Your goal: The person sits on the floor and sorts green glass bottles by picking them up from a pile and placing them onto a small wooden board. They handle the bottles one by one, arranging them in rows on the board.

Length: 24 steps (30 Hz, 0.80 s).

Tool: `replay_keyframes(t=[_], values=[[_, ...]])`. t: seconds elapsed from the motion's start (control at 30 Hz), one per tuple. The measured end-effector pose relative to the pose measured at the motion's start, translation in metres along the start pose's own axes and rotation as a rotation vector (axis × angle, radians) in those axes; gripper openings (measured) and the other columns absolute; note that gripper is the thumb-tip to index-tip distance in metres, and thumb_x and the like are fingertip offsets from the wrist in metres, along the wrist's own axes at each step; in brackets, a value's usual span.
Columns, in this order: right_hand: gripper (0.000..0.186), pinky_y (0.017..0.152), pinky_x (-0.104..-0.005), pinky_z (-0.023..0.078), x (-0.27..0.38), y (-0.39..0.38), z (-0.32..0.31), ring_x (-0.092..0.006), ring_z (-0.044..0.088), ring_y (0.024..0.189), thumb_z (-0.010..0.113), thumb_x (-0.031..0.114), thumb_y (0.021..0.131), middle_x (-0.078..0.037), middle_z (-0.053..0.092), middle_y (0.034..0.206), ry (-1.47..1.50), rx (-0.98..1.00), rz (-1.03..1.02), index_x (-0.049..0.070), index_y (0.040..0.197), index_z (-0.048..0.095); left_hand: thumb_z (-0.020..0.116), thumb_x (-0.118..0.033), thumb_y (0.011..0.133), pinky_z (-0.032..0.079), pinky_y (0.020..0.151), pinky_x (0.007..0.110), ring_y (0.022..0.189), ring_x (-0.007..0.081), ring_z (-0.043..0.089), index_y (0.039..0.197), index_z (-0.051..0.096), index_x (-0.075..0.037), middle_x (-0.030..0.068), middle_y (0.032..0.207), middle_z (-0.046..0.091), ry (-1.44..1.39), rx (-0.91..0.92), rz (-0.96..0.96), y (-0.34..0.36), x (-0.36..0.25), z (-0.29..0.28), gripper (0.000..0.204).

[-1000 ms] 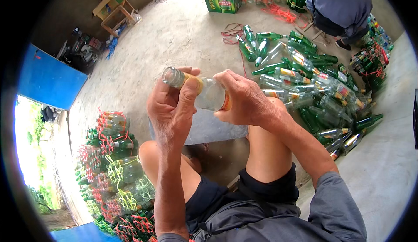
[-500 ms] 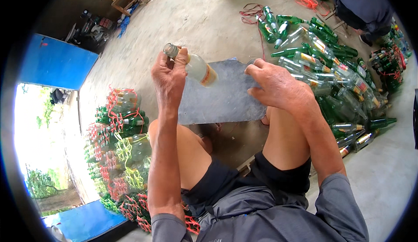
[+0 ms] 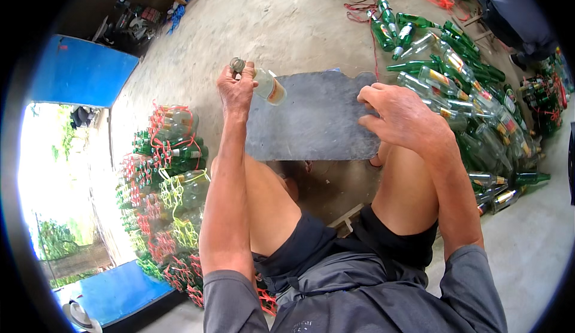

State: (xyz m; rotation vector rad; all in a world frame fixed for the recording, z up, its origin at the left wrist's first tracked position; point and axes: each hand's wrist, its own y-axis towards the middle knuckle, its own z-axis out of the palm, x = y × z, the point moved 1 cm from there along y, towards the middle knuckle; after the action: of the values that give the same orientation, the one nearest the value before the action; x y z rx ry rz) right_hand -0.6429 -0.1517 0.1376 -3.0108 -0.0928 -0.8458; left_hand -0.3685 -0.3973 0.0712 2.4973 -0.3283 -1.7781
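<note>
My left hand (image 3: 235, 96) grips a clear glass bottle (image 3: 272, 89) near its neck. The bottle tilts, its mouth up toward the left and its orange-and-white labelled body over the far left corner of a flat grey board (image 3: 311, 120). This board lies in front of my knees. Over its right edge hovers my right hand (image 3: 404, 114), fingers bent and thumb apart, with nothing seen between them. To the right of that hand lies a heap of loose bottles (image 3: 473, 99), some clear and some green.
Bottles bundled in red and yellow netting (image 3: 173, 177) stand at my left, near a blue door (image 3: 99, 69). Red cord (image 3: 362, 9) lies on the concrete floor beyond the heap. Another person in dark clothes (image 3: 518, 15) is at the far right.
The bottle in my left hand appears smaller and farther from the camera. My right hand has shifted to the right, its fingertips nearer the board's edge. The whole view has also shifted slightly.
</note>
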Motion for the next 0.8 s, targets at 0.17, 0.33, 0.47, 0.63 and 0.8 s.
replay_keyframes(t=[0.17, 0.33, 0.47, 0.63, 0.8], values=[[0.031, 0.082, -0.0453, 0.057, 0.003, 0.001, -0.003, -0.0377, 0.071, 0.093, 0.075, 0.015, 0.087, -0.021, 0.071, 0.101, 0.030, 0.006, 0.019, -0.002, 0.110, 0.066, 0.079, -0.025, 0.097, 0.055, 0.060, 0.027, 0.065, 0.0113, 0.068, 0.104, 0.073, -0.003, 0.0054, 0.087, 0.074, -0.008, -0.005, -0.012, 0.005, 0.015, 0.001, 0.024], [0.030, 0.080, -0.0445, 0.057, 0.002, 0.002, 0.000, -0.0368, 0.071, 0.089, 0.075, 0.013, 0.086, -0.020, 0.071, 0.096, 0.084, 0.012, 0.005, -0.003, 0.109, 0.065, 0.077, -0.023, 0.096, 0.054, 0.059, 0.030, 0.065, 0.0138, 0.073, 0.099, 0.072, -0.002, 0.0060, 0.082, 0.074, 0.052, -0.033, -0.016, 0.008, 0.021, 0.000, 0.022], [0.028, 0.079, -0.0442, 0.056, 0.004, 0.001, -0.001, -0.0374, 0.071, 0.088, 0.075, 0.011, 0.086, -0.019, 0.070, 0.092, 0.097, 0.005, 0.009, -0.003, 0.108, 0.065, 0.077, -0.025, 0.097, 0.054, 0.060, 0.028, 0.065, 0.0130, 0.071, 0.101, 0.072, -0.003, 0.0048, 0.084, 0.073, 0.028, -0.035, -0.048, 0.011, 0.026, -0.001, 0.023], [0.027, 0.078, -0.0442, 0.056, 0.003, 0.001, -0.001, -0.0380, 0.070, 0.087, 0.075, 0.010, 0.085, -0.019, 0.070, 0.091, 0.072, 0.005, -0.009, -0.003, 0.107, 0.064, 0.077, -0.025, 0.100, 0.056, 0.061, 0.027, 0.067, 0.0115, 0.067, 0.105, 0.072, -0.005, 0.0029, 0.088, 0.072, 0.025, -0.057, -0.097, 0.012, 0.026, -0.002, 0.021], [0.029, 0.077, -0.0450, 0.055, 0.000, 0.001, -0.002, -0.0384, 0.069, 0.087, 0.074, 0.012, 0.086, -0.019, 0.070, 0.091, 0.081, 0.018, 0.004, -0.002, 0.109, 0.065, 0.077, -0.027, 0.100, 0.055, 0.061, 0.026, 0.067, 0.0110, 0.068, 0.102, 0.071, -0.007, 0.0019, 0.087, 0.071, -0.010, -0.040, -0.070, 0.018, 0.033, -0.001, 0.021]])
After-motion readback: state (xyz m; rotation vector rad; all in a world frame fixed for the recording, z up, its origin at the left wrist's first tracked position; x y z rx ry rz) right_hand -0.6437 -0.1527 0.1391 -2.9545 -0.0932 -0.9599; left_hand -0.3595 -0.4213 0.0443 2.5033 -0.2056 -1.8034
